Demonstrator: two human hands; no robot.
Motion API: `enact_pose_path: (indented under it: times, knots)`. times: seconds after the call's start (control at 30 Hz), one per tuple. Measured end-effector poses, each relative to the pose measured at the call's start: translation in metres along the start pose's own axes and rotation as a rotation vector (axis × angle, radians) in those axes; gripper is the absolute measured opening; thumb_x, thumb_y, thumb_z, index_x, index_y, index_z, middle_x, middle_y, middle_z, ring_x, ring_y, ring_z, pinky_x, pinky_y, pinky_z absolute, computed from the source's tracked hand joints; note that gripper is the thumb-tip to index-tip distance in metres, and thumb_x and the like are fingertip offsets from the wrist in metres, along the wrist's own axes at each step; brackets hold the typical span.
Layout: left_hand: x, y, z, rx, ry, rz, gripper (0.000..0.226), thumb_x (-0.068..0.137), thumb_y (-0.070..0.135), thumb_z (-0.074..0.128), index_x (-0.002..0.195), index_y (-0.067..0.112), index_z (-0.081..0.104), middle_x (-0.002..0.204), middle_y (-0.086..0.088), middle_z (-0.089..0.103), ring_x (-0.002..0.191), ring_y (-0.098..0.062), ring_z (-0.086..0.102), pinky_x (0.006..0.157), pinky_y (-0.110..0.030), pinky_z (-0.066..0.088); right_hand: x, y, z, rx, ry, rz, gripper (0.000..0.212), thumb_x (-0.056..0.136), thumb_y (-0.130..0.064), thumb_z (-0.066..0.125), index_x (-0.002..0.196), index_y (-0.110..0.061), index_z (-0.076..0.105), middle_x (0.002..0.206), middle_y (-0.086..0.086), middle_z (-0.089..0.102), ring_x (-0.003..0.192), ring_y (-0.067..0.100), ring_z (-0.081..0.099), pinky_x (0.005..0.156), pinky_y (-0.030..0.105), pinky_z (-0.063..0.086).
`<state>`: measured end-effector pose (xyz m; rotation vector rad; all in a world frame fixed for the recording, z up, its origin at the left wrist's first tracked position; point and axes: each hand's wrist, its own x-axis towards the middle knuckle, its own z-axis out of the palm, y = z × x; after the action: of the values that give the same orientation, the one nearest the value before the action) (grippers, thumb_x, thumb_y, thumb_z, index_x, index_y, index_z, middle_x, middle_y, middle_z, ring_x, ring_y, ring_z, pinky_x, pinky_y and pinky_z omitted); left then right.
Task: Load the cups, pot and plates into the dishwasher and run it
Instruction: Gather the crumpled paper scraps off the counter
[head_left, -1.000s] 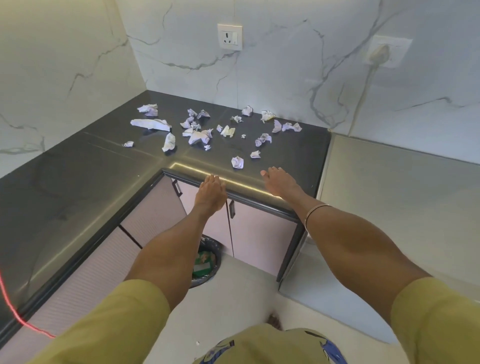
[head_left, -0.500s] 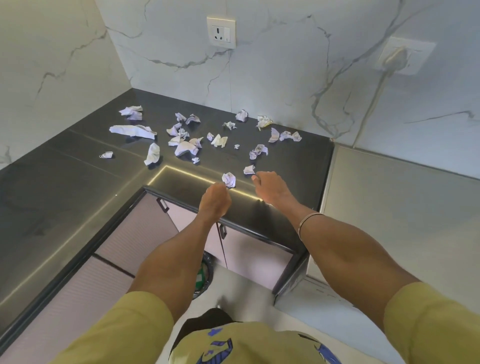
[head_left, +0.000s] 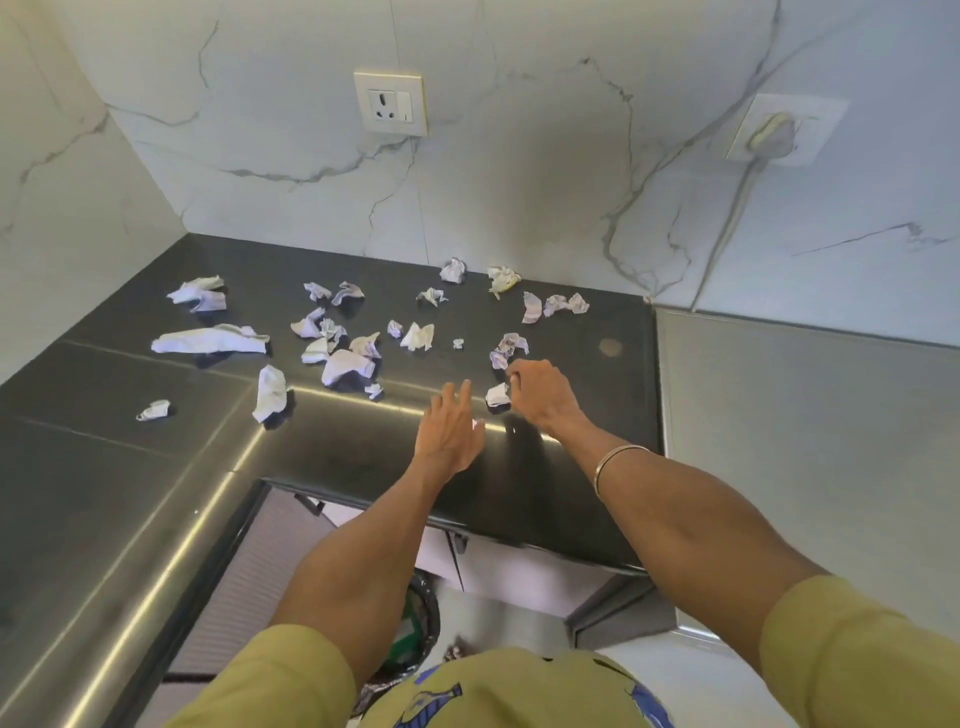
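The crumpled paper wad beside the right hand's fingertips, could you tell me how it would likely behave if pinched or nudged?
The crumpled paper wad looks thin and creased, so it is probably very light and would squash under a pinch by the right hand. On the glossy dark countertop it would likely skid or tumble rather than roll true, given its irregular shape. Not fragile.

A home kitchen corner

A dark polished countertop (head_left: 130, 467) runs in an L along white marble-look wall tiles (head_left: 519, 182). 2 wall sockets sit above it: 1 free (head_left: 390, 104), 1 with a plug and cord (head_left: 774, 136). Pale cabinet doors (head_left: 498, 566) with handles stand below, and a lined waste bin (head_left: 415, 623) is on the floor.
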<state>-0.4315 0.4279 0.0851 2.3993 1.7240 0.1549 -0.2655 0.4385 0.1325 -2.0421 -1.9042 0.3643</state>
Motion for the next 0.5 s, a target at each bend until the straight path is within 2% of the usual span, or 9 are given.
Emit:
enact_pose_path:
  times: [0.1, 0.17, 0.3, 0.5]
  knots:
    - [0.002, -0.009, 0.006, 0.023, -0.023, 0.078, 0.071, 0.097, 0.044, 0.049, 0.153, 0.011, 0.024, 0.148, -0.018, 0.038, 0.125, -0.036, 0.048, 0.104, -0.043, 0.042, 0.002, -0.004, 0.012, 0.055, 0.006, 0.049, 0.042, 0.088, -0.009, 0.046, 0.129, -0.015, 0.05, 0.11, 0.017, 0.064, 0.096, 0.042, 0.062, 0.082, 0.045, 0.05]
    - [0.0, -0.015, 0.013, -0.007, -0.046, 0.08, 0.071, 0.097, 0.047, 0.05, 0.153, 0.011, 0.024, 0.148, -0.018, 0.039, 0.129, -0.037, 0.046, 0.106, -0.044, 0.04, 0.001, -0.002, 0.018, 0.076, 0.003, 0.073, 0.052, 0.085, -0.003, 0.046, 0.136, -0.015, 0.043, 0.119, 0.016, 0.057, 0.099, 0.042, 0.061, 0.086, 0.047, 0.049]
    - [0.002, -0.025, 0.023, 0.013, -0.049, 0.085, 0.069, 0.096, 0.05, 0.049, 0.15, 0.013, 0.028, 0.145, -0.016, 0.043, 0.131, -0.034, 0.043, 0.107, -0.044, 0.041, 0.003, 0.0, 0.024, 0.05, -0.032, 0.082, 0.051, 0.084, -0.002, 0.051, 0.133, -0.014, 0.043, 0.123, 0.012, 0.051, 0.097, 0.042, 0.062, 0.085, 0.046, 0.049]
    - [0.007, -0.016, 0.017, 0.012, 0.029, 0.041, 0.037, 0.103, 0.039, 0.042, 0.126, 0.013, 0.054, 0.129, -0.012, 0.053, 0.112, -0.03, 0.046, 0.099, -0.039, 0.039, 0.016, 0.005, 0.045, 0.025, -0.118, -0.014, 0.04, 0.094, -0.021, 0.048, 0.134, -0.019, 0.049, 0.123, 0.011, 0.047, 0.1, 0.036, 0.06, 0.085, 0.043, 0.049]
